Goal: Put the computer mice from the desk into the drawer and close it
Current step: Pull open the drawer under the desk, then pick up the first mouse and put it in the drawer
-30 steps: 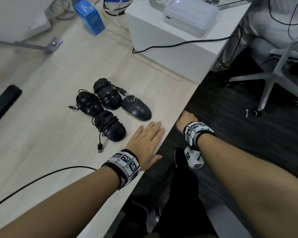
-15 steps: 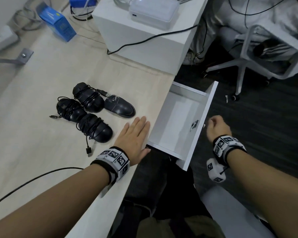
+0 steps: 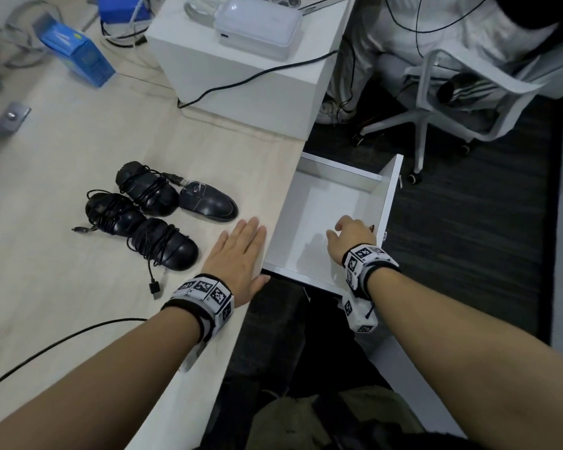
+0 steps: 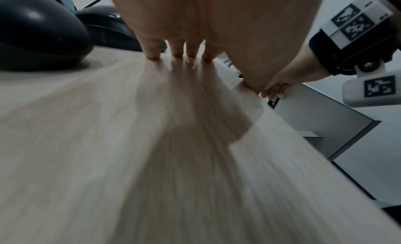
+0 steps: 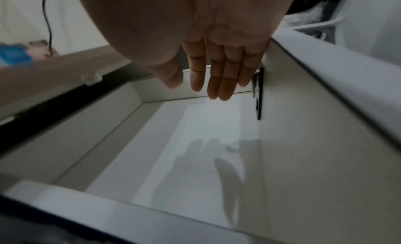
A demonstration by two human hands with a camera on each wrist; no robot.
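Resting flat on desk [image 3: 62, 287], left hand [image 3: 238, 254] spread, four corded mice [image 3: 163, 216] just beyond fingertips; right hand [image 3: 351, 237] relaxed, fingers straight, over open drawer [image 3: 389, 196]; blue box [image 3: 78, 56] far ahead.

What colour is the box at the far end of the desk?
Blue: the small cardboard box is bright blue, shown best in the head view.

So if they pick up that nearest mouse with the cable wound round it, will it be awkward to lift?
Probably not. The nearest mouse looks small and likely light, so one hand should manage it. Its shell is glossy and rounded, so it may be a bit slippery. The cable is wrapped around the body, but a loose tail ending in the USB plug would likely dangle and could snag on the drawer edge.
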